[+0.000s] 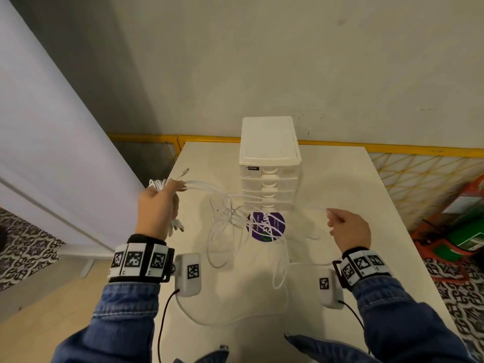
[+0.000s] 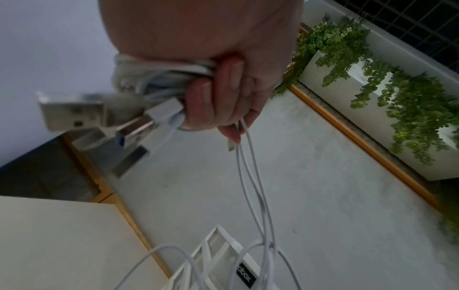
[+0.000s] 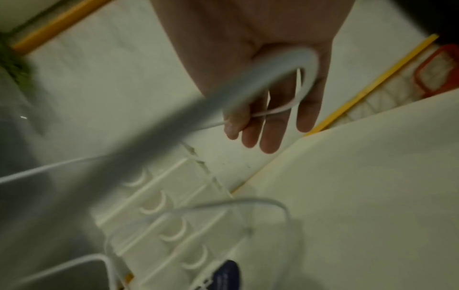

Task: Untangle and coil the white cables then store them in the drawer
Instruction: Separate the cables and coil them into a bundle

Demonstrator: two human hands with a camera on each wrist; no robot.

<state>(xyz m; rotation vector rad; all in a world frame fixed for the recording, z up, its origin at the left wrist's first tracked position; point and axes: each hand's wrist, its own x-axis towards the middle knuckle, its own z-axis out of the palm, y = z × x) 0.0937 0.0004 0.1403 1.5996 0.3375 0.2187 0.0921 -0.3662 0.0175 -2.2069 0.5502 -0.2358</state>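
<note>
Several white cables (image 1: pixel 230 218) in play: light, limp, smooth-skinned, prone to snagging on each other and to springing back out of a loop. Best taken near a plug end, then fed loop by loop; no tugging hard at the knot, probably only tightens it.

Left hand (image 1: pixel 157 205) raised above the table's left edge, fingers (image 2: pixel 211 98) clenched round a gathered bundle of cable (image 2: pixel 159 80), USB plugs (image 2: pixel 74 109) hanging out below the fist, a few strands trailing rightward to the loose tangle. Right hand (image 1: pixel 349 229) lower and to the right, thumb and forefinger pinching a single strand (image 3: pixel 261 113), remaining fingers relaxed and nearly straight.

Rest of the cables sprawled on the table (image 1: pixel 353 192) in crossing loops, over a round purple sticker (image 1: pixel 265 226) and down toward the near edge. Directly behind the tangle, a small white drawer unit (image 1: pixel 269 163), all drawers shut; no cable inside as far as visible.

White table, smooth and matte, pushed against a pale wall (image 1: pixel 288 61). Yellow wire grid (image 1: pixel 419 174) behind and to the right, red and green items (image 1: pixel 466 231) on patterned floor beyond it. Hanging green foliage (image 2: pixel 397 88) in a white planter, caught by the left wrist view.
</note>
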